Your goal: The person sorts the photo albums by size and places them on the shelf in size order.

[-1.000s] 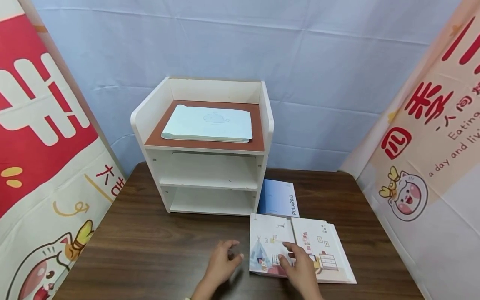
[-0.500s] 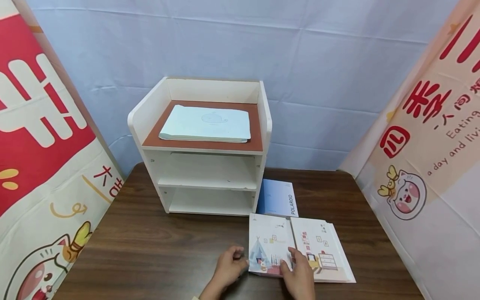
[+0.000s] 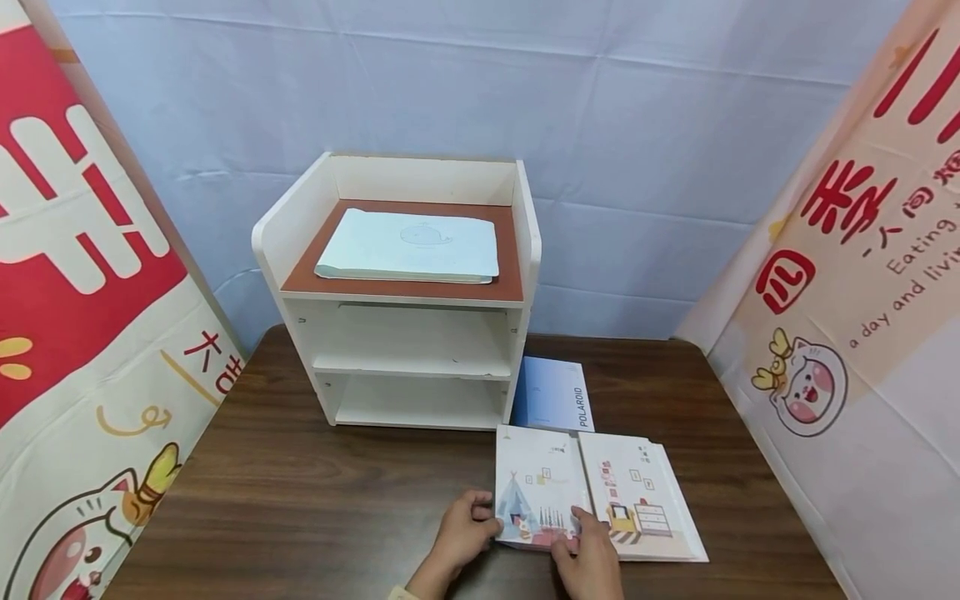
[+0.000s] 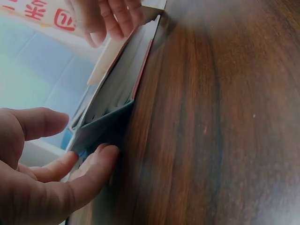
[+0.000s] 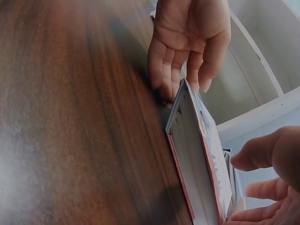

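A hardcover book (image 3: 542, 467) with a tent drawing on its pale cover lies flat on the table. It laps against a similar book (image 3: 660, 492) with a dresser drawing on its right. My left hand (image 3: 463, 533) is at the near part of its left edge, fingers loosely bent. In the left wrist view, the thumb and fingers of that hand (image 4: 51, 173) are parted beside the grey-blue spine. Over the book's near right corner is my right hand (image 3: 590, 560). The right wrist view has its thumb and fingers (image 5: 267, 180) spread by the far edge; contact is unclear.
A white shelf unit (image 3: 420, 371) stands behind, its lower shelves bare. On its brown top lies a pale blue whale-drawing book (image 3: 408, 246). A blue book marked POLAROID (image 3: 555, 392) sits beside the unit, partly behind the tent book. Printed cloths hang at both sides.
My left hand has moved right to the tent book's left edge. My right hand has drawn slightly back toward the near edge of that book. The books look unmoved.
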The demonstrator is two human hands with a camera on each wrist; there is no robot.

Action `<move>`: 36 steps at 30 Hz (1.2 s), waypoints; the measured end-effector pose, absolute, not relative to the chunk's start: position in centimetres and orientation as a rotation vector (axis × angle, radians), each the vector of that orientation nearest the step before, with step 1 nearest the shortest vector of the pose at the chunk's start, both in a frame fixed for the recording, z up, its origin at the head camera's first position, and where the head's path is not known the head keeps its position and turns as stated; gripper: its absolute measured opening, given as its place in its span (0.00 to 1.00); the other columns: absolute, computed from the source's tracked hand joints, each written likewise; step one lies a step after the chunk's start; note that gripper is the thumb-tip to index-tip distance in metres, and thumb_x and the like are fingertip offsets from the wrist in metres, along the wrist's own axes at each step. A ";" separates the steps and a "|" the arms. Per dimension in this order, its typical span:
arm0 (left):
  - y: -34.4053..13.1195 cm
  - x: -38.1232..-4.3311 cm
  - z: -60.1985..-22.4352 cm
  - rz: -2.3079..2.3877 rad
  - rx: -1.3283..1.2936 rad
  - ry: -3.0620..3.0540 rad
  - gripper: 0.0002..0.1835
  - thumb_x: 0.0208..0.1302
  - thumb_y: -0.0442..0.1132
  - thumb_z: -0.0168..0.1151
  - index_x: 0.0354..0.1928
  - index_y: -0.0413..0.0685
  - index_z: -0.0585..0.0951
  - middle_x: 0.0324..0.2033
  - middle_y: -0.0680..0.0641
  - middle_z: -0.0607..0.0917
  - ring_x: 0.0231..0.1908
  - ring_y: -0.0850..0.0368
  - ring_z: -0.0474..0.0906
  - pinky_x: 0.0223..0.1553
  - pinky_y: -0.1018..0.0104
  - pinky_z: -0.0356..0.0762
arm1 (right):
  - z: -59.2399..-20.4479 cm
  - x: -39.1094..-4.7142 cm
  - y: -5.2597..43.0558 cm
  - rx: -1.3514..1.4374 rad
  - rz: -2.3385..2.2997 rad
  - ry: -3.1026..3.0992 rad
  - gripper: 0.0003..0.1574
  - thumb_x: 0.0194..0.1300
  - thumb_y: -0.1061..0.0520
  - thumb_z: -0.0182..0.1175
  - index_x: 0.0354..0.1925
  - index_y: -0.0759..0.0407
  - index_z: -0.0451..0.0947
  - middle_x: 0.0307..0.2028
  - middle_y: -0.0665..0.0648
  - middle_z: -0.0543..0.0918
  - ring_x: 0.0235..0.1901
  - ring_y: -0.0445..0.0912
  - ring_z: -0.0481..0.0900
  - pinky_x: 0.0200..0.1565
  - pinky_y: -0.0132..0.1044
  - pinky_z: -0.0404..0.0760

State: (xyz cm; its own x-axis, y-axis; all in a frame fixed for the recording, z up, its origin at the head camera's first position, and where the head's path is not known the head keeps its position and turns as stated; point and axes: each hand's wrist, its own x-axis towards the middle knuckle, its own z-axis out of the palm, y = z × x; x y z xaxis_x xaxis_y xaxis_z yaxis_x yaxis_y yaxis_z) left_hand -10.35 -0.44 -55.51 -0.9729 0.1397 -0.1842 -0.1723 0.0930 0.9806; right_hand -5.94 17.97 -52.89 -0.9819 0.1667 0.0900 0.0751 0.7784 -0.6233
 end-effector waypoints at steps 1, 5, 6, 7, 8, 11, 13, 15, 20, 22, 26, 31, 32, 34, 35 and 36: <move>-0.3 -10.4 -55.5 1.975 -0.032 2.130 0.21 0.47 0.24 0.63 0.46 0.29 0.73 0.27 0.44 0.78 0.24 0.55 0.75 0.20 0.60 0.77 | -53.0 -5.9 18.0 -0.182 0.981 -2.821 0.32 0.46 0.63 0.66 0.49 0.78 0.70 0.43 0.74 0.76 0.46 0.66 0.73 0.48 0.56 0.70; 0.2 -10.4 -55.7 1.957 -0.050 2.133 0.22 0.47 0.22 0.63 0.47 0.28 0.72 0.24 0.46 0.78 0.21 0.57 0.75 0.20 0.61 0.78 | -53.2 -5.7 18.0 -0.162 0.991 -2.810 0.32 0.45 0.64 0.66 0.48 0.78 0.71 0.43 0.74 0.75 0.46 0.66 0.73 0.49 0.56 0.69; 0.3 -10.4 -55.8 1.955 -0.060 2.133 0.22 0.47 0.22 0.63 0.48 0.28 0.72 0.24 0.46 0.78 0.20 0.57 0.75 0.20 0.62 0.78 | -53.2 -5.7 17.9 -0.167 0.995 -2.810 0.32 0.45 0.64 0.66 0.48 0.78 0.71 0.43 0.74 0.75 0.47 0.65 0.73 0.49 0.56 0.69; 0.4 -10.4 -55.8 1.957 -0.076 2.130 0.22 0.47 0.21 0.62 0.48 0.28 0.72 0.24 0.46 0.78 0.20 0.56 0.75 0.20 0.61 0.78 | -53.2 -5.7 17.9 -0.166 0.995 -2.816 0.32 0.45 0.63 0.66 0.49 0.78 0.70 0.43 0.74 0.75 0.47 0.65 0.73 0.49 0.56 0.69; 0.4 -10.4 -55.8 1.964 -0.091 2.119 0.23 0.47 0.20 0.61 0.48 0.28 0.71 0.24 0.45 0.77 0.20 0.56 0.75 0.20 0.61 0.78 | -53.2 -5.7 17.9 -0.167 0.998 -2.819 0.32 0.45 0.63 0.66 0.49 0.78 0.70 0.43 0.74 0.75 0.47 0.66 0.72 0.49 0.56 0.69; 0.2 -10.4 -56.0 2.022 -0.138 2.046 0.23 0.47 0.19 0.58 0.49 0.26 0.70 0.25 0.43 0.77 0.21 0.55 0.76 0.22 0.60 0.80 | -53.2 -5.8 17.8 -0.166 0.993 -2.842 0.33 0.45 0.63 0.67 0.49 0.78 0.70 0.43 0.73 0.74 0.47 0.66 0.71 0.49 0.57 0.68; -0.2 -10.4 -56.1 2.068 -0.165 1.980 0.24 0.46 0.19 0.56 0.50 0.26 0.69 0.26 0.42 0.77 0.22 0.55 0.76 0.24 0.59 0.80 | -53.2 -5.8 17.7 -0.176 0.998 -2.863 0.34 0.45 0.63 0.67 0.49 0.77 0.69 0.44 0.73 0.73 0.48 0.66 0.70 0.50 0.57 0.68; -0.7 -10.3 -55.8 2.093 -0.181 1.937 0.23 0.46 0.19 0.54 0.50 0.24 0.68 0.27 0.42 0.77 0.23 0.54 0.76 0.25 0.58 0.80 | -53.1 -5.8 17.6 -0.198 1.007 -2.888 0.34 0.45 0.62 0.67 0.50 0.77 0.69 0.45 0.74 0.71 0.48 0.67 0.69 0.50 0.57 0.67; -1.6 -10.0 -55.0 2.093 -0.200 1.924 0.23 0.46 0.20 0.52 0.49 0.22 0.68 0.27 0.41 0.78 0.23 0.54 0.77 0.26 0.57 0.80 | -53.0 -5.9 17.2 -0.338 1.061 -2.968 0.37 0.46 0.60 0.67 0.53 0.76 0.67 0.48 0.80 0.65 0.48 0.71 0.67 0.48 0.59 0.68; -1.7 -10.0 -55.3 2.081 -0.204 1.933 0.24 0.45 0.21 0.52 0.50 0.23 0.68 0.27 0.41 0.77 0.23 0.55 0.76 0.24 0.58 0.80 | -53.0 -5.8 17.0 -0.404 1.070 -2.993 0.38 0.46 0.60 0.67 0.54 0.76 0.67 0.48 0.81 0.63 0.48 0.72 0.67 0.47 0.60 0.69; -1.6 -10.0 -56.4 2.063 -0.184 1.942 0.26 0.45 0.21 0.51 0.53 0.25 0.67 0.28 0.42 0.75 0.23 0.55 0.74 0.24 0.58 0.79 | -53.2 -5.8 16.7 -0.471 1.061 -2.991 0.39 0.45 0.60 0.67 0.54 0.76 0.66 0.46 0.81 0.62 0.47 0.73 0.66 0.45 0.61 0.69; -1.7 -9.7 -56.3 2.079 -0.096 1.953 0.28 0.45 0.22 0.52 0.54 0.26 0.66 0.26 0.42 0.75 0.24 0.55 0.73 0.24 0.57 0.79 | -53.3 -6.0 16.3 -0.459 1.050 -2.977 0.38 0.44 0.59 0.67 0.53 0.74 0.69 0.45 0.79 0.64 0.47 0.72 0.63 0.45 0.62 0.68; -1.8 -9.7 -56.2 2.085 -0.077 1.947 0.28 0.45 0.21 0.53 0.54 0.27 0.66 0.26 0.42 0.76 0.24 0.55 0.74 0.25 0.57 0.79 | -53.3 -6.0 16.3 -0.450 1.051 -2.978 0.38 0.43 0.59 0.67 0.53 0.73 0.69 0.46 0.79 0.65 0.47 0.72 0.63 0.45 0.62 0.67; -2.0 -9.6 -56.1 2.101 -0.050 1.921 0.28 0.46 0.21 0.54 0.55 0.27 0.66 0.27 0.42 0.77 0.25 0.55 0.75 0.25 0.57 0.79 | -53.1 -6.1 16.2 -0.435 1.060 -2.980 0.37 0.43 0.58 0.67 0.53 0.72 0.70 0.46 0.78 0.65 0.47 0.71 0.62 0.46 0.62 0.66; -2.1 -9.6 -56.0 2.112 -0.043 1.901 0.28 0.46 0.21 0.54 0.55 0.28 0.66 0.28 0.42 0.78 0.25 0.55 0.76 0.26 0.57 0.79 | -53.1 -6.1 16.2 -0.427 1.069 -2.977 0.37 0.43 0.58 0.67 0.53 0.71 0.70 0.46 0.78 0.65 0.47 0.71 0.62 0.45 0.62 0.66; -2.3 -9.6 -55.9 2.119 -0.041 1.882 0.28 0.46 0.20 0.54 0.55 0.28 0.65 0.29 0.42 0.78 0.25 0.54 0.76 0.26 0.58 0.79 | -53.1 -6.0 16.2 -0.421 1.082 -2.975 0.37 0.44 0.58 0.67 0.53 0.71 0.70 0.46 0.78 0.66 0.47 0.71 0.62 0.46 0.62 0.66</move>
State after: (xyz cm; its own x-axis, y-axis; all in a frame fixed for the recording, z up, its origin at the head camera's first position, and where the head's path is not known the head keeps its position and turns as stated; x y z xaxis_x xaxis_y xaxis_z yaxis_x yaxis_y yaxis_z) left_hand -9.62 -2.28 -55.88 -0.9529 0.2073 -0.2215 -0.2445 -0.0922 0.9653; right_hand -6.04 16.21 -53.09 -0.9639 0.2282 -0.1373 0.2630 0.7358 -0.6241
